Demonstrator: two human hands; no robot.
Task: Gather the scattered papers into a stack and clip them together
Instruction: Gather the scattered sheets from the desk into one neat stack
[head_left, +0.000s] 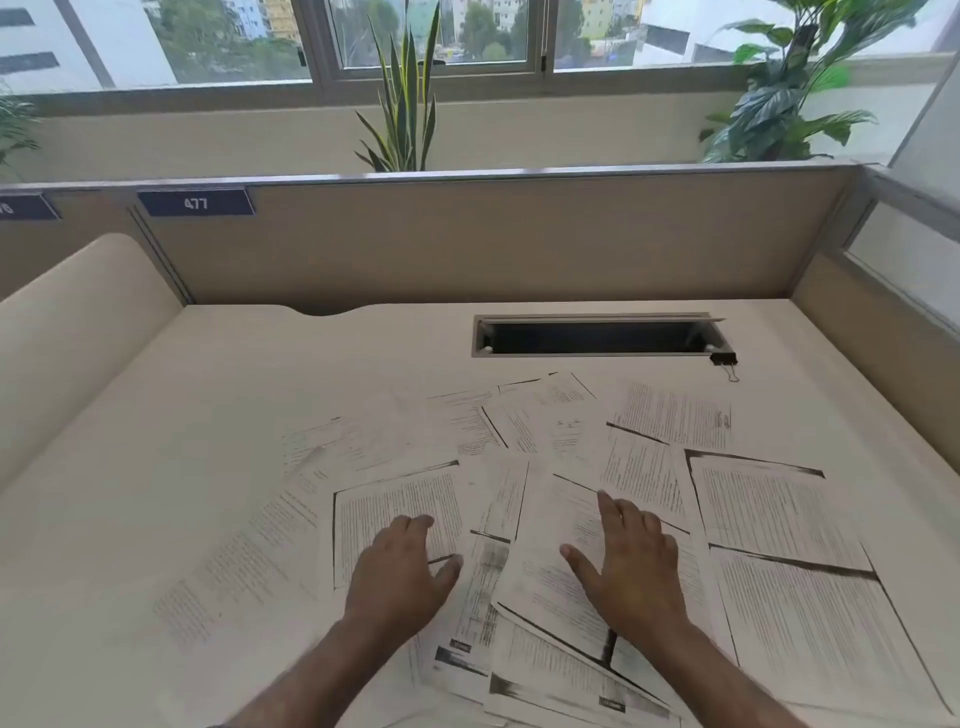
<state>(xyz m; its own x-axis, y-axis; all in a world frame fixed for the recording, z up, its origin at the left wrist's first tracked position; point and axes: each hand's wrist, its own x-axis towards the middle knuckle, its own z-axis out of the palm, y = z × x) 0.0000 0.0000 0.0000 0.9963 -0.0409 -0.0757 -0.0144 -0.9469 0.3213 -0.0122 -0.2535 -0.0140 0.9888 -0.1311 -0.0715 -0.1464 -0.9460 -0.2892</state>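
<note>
Papers: white printed paper sheets (769, 509) scattered, overlapping on the cream worktop (208, 415), under both hands.
Left hand (400, 566): fingers loosely spread, resting on sheets.
Right hand (631, 566): fingers spread flat.
Clip: black binder clip (723, 358), far right.

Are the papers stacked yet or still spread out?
Spread out: the papers lie fanned and overlapping across the desk, unclipped.

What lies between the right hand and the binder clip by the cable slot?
In the head view, overlapping printed sheets cover most of the stretch from the right hand toward the binder clip; a narrow strip of bare desk follows just before the clip.
</note>
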